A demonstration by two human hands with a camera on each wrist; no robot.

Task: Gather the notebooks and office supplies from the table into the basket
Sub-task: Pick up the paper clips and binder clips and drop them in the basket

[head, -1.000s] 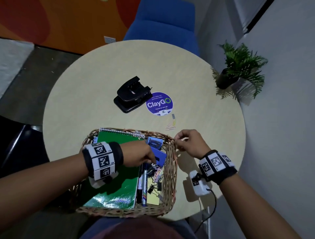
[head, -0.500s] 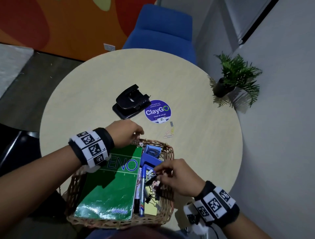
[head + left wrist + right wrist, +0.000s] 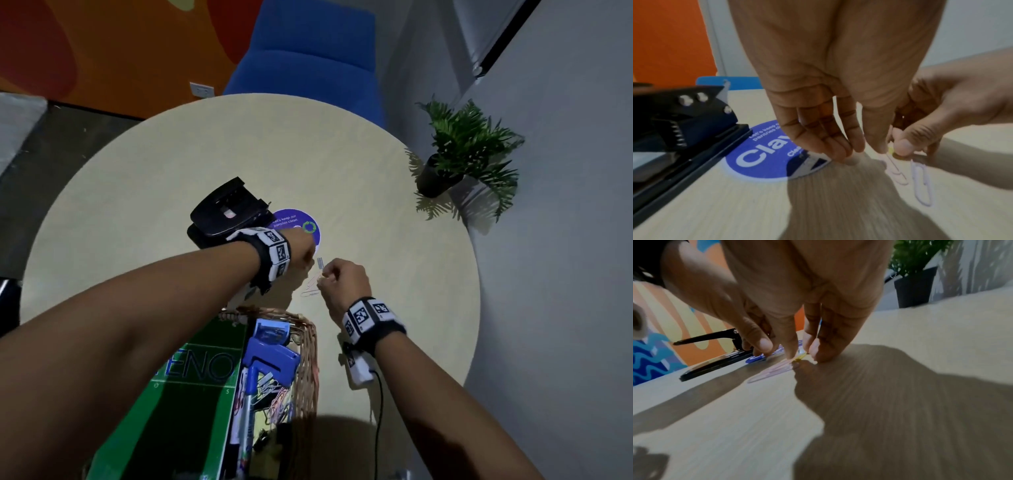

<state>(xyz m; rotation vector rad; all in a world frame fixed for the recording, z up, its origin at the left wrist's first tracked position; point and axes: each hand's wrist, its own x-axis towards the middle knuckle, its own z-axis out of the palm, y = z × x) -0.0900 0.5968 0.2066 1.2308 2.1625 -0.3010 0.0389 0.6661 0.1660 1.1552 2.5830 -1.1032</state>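
Your right hand [image 3: 344, 279] pinches a yellow paper clip [image 3: 890, 150]; your left hand [image 3: 830, 104] hangs open. The paper clips [image 3: 920, 183] at the frame's centre lie light, thin and flat on the bench [image 3: 171, 178], so slide a nail under one end.

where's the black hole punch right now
In the head view the black metal hole punch sits on the round beige table, left of the purple round sticker, just beyond the left hand.
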